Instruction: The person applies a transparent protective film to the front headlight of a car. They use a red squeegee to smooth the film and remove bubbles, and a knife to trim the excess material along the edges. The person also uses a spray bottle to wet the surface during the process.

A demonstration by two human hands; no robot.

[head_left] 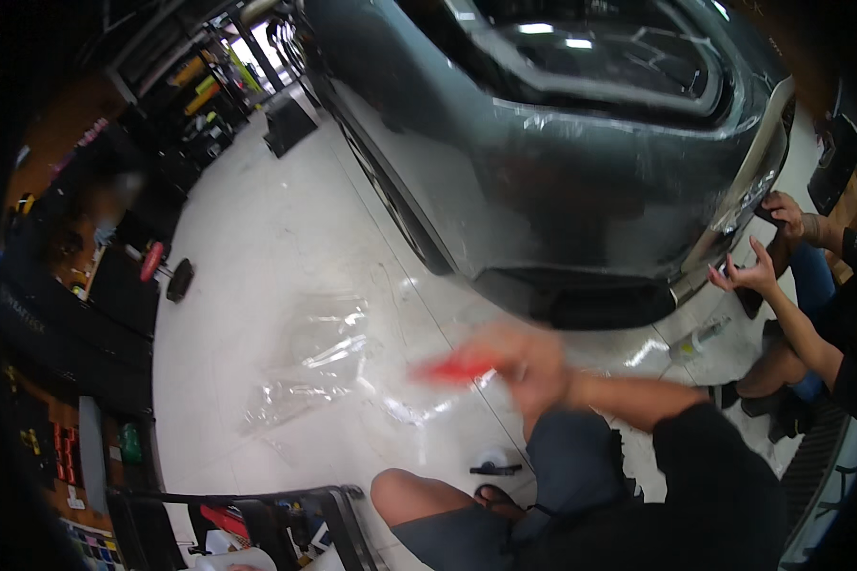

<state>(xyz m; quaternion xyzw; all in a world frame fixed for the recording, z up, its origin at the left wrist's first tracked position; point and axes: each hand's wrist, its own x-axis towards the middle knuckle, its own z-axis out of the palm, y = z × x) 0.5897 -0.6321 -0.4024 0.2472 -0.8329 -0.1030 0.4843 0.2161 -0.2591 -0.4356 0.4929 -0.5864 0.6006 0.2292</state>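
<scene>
My right hand (533, 366), smeared by motion, is closed round a red flat tool (457, 366); its exact kind is too blurred to tell. The hand is over the pale floor, below the corner of a dark grey car (581, 190). Wet-looking clear film shows along the car's panel edge at the right. At the lower edge, a small patch of skin beside a white object (233, 560) in a black cart (286, 495) may be my left hand; its fingers cannot be made out.
At the right, another person's hands (752, 273) work by the bumper's edge. A clear bottle (700, 340) is on the floor near them. Crumpled clear film (319, 352) lies on the tiles. A white round item with a black bar (493, 462) sits near my foot. Black cabinets line the left.
</scene>
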